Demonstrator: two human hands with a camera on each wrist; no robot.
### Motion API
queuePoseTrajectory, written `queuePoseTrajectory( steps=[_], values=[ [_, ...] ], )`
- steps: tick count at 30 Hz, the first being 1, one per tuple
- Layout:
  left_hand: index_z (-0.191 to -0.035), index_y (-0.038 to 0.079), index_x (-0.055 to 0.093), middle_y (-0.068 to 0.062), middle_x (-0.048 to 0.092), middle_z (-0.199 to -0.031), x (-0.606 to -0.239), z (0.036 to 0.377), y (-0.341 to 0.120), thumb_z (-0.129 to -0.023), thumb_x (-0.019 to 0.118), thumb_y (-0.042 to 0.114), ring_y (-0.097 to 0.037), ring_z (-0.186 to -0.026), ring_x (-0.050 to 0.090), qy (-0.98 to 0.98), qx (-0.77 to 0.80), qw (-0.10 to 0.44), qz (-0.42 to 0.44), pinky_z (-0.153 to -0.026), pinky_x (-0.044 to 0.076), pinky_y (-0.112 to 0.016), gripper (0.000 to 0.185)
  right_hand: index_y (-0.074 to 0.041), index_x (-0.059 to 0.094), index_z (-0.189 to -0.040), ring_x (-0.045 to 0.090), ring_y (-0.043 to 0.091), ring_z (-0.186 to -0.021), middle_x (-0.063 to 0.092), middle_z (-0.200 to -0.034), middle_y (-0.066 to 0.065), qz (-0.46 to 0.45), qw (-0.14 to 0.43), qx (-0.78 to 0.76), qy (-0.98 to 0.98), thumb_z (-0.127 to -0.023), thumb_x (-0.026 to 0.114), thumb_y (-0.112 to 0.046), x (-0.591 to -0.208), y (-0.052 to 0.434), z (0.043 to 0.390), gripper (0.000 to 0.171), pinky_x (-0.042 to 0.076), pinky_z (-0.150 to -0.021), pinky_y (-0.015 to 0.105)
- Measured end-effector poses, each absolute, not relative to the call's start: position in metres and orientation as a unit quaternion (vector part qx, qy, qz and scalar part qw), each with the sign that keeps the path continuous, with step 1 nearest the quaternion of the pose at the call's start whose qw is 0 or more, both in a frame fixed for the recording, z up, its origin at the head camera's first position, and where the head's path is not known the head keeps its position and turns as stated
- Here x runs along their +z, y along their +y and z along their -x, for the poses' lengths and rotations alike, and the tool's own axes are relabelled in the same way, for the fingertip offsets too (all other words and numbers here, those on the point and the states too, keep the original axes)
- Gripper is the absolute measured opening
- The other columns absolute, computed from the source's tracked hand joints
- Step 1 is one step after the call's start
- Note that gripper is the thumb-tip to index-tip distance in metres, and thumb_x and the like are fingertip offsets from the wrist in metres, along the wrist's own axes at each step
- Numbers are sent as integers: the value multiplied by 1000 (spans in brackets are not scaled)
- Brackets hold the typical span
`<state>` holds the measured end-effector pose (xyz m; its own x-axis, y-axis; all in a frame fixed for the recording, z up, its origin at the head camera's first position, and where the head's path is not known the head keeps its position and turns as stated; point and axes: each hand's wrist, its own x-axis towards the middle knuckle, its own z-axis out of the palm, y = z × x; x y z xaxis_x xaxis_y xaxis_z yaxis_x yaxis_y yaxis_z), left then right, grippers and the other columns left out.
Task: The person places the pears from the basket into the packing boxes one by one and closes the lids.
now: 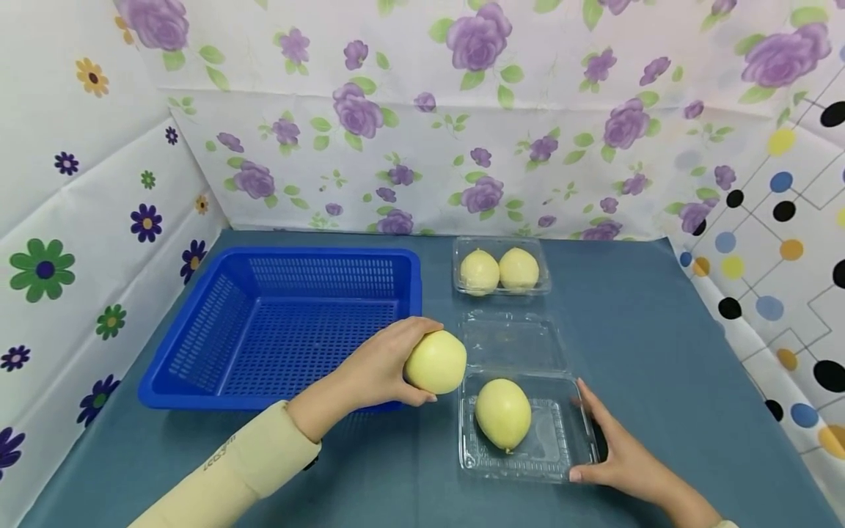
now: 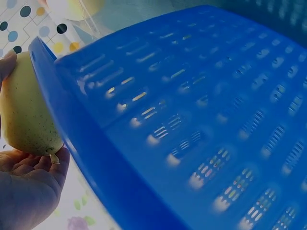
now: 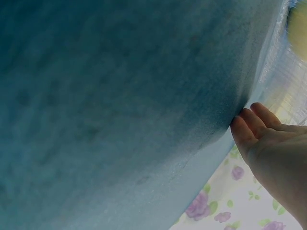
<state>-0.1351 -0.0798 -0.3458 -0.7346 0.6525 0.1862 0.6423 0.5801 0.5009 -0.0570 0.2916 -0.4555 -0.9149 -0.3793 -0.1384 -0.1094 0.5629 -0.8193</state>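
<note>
My left hand (image 1: 389, 367) grips a pale yellow pear (image 1: 436, 361) above the gap between the blue basket (image 1: 218, 367) and the open clear clamshell box (image 1: 554, 440). In the left wrist view the pear (image 2: 26, 105) sits in my palm beside the basket's rim (image 2: 72, 129). A second pear (image 1: 503, 413) lies in the open box. My right hand (image 1: 614, 455) rests with straight fingers against the box's right side, its fingertips (image 3: 244, 129) touching the plastic. The box's lid (image 1: 511, 341) lies open behind it.
A shut clear box (image 1: 500, 249) with two pears stands at the back centre. The basket holds nothing that I can see. Blue cloth (image 1: 660, 330) covers the table; flowered and dotted walls close in the left, back and right.
</note>
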Motion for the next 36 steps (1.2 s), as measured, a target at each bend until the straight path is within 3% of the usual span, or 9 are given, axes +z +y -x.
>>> queuePoseTrajectory(
  steps=[20,36],
  values=[
    [-131,7,48,-8,56,-127,-347,135,-60,-64,88,28,-23,-113,56,870,286,12,-402,-92,50,-41,81,-16,-8,-153,19,62,-130,22,-147,36,135,156,-451,869,-74,81,-14,-454,291,56,119,33,-85,75],
    [-134,7,47,-8,53,-133,-343,132,-36,-66,87,31,-23,-123,51,858,288,22,-424,-99,46,-41,83,-16,-7,-154,20,61,-131,21,-148,36,136,152,-445,872,-73,82,-15,-454,292,57,121,33,-86,74]
  ],
)
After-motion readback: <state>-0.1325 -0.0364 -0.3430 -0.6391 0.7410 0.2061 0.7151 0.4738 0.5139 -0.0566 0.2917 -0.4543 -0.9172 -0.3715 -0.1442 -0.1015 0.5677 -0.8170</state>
